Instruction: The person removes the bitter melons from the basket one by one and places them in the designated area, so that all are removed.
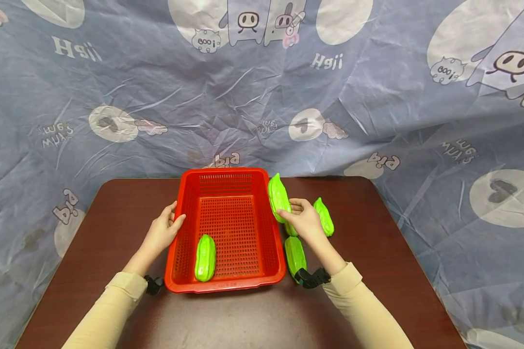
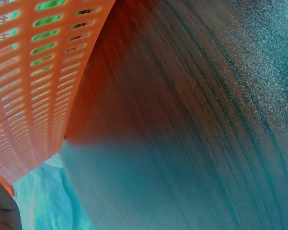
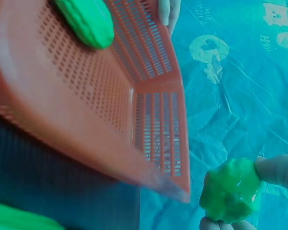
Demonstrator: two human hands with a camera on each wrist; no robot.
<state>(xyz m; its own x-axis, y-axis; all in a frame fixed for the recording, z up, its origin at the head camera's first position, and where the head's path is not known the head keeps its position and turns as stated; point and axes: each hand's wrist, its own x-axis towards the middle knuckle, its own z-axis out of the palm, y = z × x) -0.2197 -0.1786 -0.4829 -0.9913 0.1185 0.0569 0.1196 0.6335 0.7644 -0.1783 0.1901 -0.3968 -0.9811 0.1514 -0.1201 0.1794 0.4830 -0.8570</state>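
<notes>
My left hand (image 1: 160, 231) grips the left rim of a red plastic basket (image 1: 236, 232), the thumb on the inner side. One ridged green bitter gourd (image 1: 205, 259) lies in the basket's near left corner. Over the right rim, my right hand (image 1: 304, 219) holds another bitter gourd (image 1: 278, 198) between thumb and fingers, its pointed tip facing away from me. That held gourd (image 3: 232, 191) appears end-on in the right wrist view, raised beside the basket. Below the right hand lies a partly hidden gourd (image 1: 291, 230).
Right of the basket, one gourd (image 1: 295, 254) lies near my right wrist and another (image 1: 324, 218) lies beyond the right hand. All stand on a dark brown wooden table (image 1: 375, 257). A blue patterned cloth (image 1: 227, 97) hangs behind the table's far edge.
</notes>
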